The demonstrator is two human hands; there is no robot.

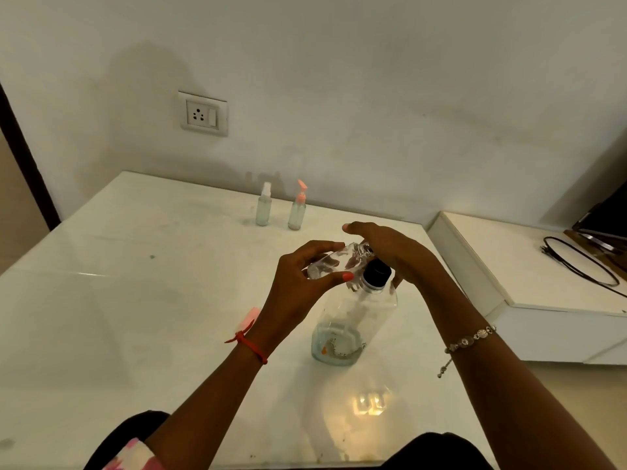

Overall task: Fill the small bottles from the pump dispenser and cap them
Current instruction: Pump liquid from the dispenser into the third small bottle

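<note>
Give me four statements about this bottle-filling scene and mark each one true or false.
1. The left hand grips a small clear plastic bottle that is tilted on its side. True.
2. The large clear dispenser bottle has a white top. False: its pump top is black.
3. A small bottle with a white spray cap and a small bottle with a pink pump cap stand upright near the far edge of the white table. True.
4. The right hand lies flat on the table. False: it is raised over the dispenser's top.
</note>
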